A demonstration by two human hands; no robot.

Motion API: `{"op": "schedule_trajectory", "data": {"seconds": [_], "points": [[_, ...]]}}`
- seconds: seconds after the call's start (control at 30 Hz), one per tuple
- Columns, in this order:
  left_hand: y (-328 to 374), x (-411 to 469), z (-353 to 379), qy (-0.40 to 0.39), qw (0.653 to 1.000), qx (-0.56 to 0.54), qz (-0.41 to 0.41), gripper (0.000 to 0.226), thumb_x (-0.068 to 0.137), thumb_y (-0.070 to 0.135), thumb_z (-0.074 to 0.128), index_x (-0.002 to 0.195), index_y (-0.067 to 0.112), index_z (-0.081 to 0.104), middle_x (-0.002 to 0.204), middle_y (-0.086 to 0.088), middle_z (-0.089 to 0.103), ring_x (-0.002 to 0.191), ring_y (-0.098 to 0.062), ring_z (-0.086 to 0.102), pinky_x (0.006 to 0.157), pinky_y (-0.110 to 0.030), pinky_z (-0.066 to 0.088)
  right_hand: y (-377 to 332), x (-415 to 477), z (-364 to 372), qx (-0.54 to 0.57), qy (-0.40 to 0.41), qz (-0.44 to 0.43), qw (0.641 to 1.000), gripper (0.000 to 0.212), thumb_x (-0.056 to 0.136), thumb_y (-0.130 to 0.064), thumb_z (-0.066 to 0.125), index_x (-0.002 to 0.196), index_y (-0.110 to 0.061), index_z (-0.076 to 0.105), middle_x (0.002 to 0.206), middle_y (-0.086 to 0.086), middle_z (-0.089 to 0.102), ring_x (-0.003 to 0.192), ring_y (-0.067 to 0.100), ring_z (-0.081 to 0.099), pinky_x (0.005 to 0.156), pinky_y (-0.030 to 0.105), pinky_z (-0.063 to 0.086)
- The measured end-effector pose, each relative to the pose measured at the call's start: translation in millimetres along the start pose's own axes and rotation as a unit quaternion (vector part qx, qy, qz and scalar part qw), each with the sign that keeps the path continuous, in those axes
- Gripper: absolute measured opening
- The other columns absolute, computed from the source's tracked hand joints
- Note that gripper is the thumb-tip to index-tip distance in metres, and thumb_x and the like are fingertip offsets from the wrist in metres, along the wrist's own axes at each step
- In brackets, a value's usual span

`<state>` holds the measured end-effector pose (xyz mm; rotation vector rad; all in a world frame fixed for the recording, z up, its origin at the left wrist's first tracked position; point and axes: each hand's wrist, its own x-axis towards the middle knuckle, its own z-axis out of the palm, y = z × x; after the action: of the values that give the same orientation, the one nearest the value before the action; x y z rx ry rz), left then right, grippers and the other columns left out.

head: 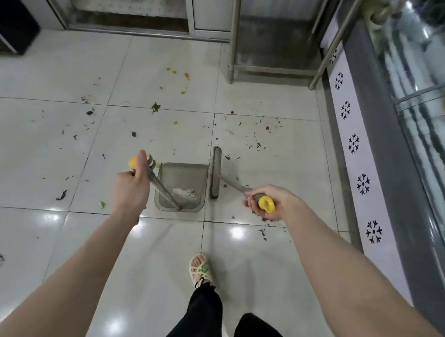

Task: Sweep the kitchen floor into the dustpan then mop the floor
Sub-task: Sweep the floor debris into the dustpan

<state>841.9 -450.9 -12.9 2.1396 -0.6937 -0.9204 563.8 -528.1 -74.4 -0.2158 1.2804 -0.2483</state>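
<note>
White tiled floor, scraps scattered. Grey translucent dustpan mid-frame, left grip clenching handle; right grip clasping broom.

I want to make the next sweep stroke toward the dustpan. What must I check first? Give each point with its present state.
1. Left hand grips the dustpan handle: ok.
2. Right hand grips the broom handle: ok.
3. Dustpan mouth faces away from the person: ok; lip flush on the floor: cannot tell.
4. Broom head behind the scraps: not ok; it stands beside the dustpan's right side, scraps lie farther right.
5. Room in the dustpan: ok, only a small white pile.
6. Foot apart from the dustpan: ok.
</note>
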Motion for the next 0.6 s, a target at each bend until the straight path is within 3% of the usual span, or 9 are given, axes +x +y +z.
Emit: {"op": "schedule_trajectory", "data": {"seconds": [0.13, 0.3, 0.47, 0.6], "points": [[26, 48, -17, -0.006, 1.000, 0.008, 0.015, 0.077, 0.062, 0.086, 0.032, 0.072, 0.011, 0.045, 0.068, -0.011, 0.038, 0.059, -0.022, 0.038, 0.057, -0.035, 0.033, -27, 25, 36, -0.077, 0.032, 0.024, 0.996, 0.022, 0.093, -0.013, 0.058, 0.110, -0.001, 0.048, 0.086, 0.019, 0.058, 0.055, 0.015, 0.054, 0.035, 0.019, 0.046], [40, 98, -28, 0.000, 1.000, 0.020, 0.021, 0.069, 0.072, 0.078, 0.037, 0.072, 0.010, 0.047, 0.071, -0.010, 0.037, 0.063, -0.023, 0.036, 0.058, -0.035, 0.032, -54, 54, 72, -0.094, 0.055, 0.009, 0.994, 0.008, 0.093, -0.008, 0.057, 0.090, -0.002, 0.053, 0.071, 0.011, 0.050, 0.033, 0.007, 0.048, 0.031, 0.014, 0.041], [51, 131, -32, 0.001, 0.999, 0.033, 0.020, 0.068, 0.071, 0.078, 0.035, 0.074, 0.011, 0.048, 0.070, -0.010, 0.038, 0.063, -0.023, 0.037, 0.059, -0.036, 0.033, -58, 80, 87, -0.120, 0.066, 0.017, 0.990, 0.019, 0.085, -0.015, 0.071, 0.093, -0.001, 0.060, 0.068, 0.009, 0.055, 0.037, 0.007, 0.050, 0.034, 0.014, 0.043], [56, 150, -28, 0.001, 0.999, 0.041, 0.013, 0.070, 0.070, 0.080, 0.033, 0.074, 0.012, 0.050, 0.069, -0.011, 0.039, 0.062, -0.023, 0.037, 0.059, -0.036, 0.033, -67, 95, 92, -0.129, 0.081, 0.027, 0.988, 0.020, 0.085, -0.011, 0.071, 0.098, 0.001, 0.061, 0.070, 0.010, 0.059, 0.040, 0.009, 0.053, 0.035, 0.016, 0.044]]}}
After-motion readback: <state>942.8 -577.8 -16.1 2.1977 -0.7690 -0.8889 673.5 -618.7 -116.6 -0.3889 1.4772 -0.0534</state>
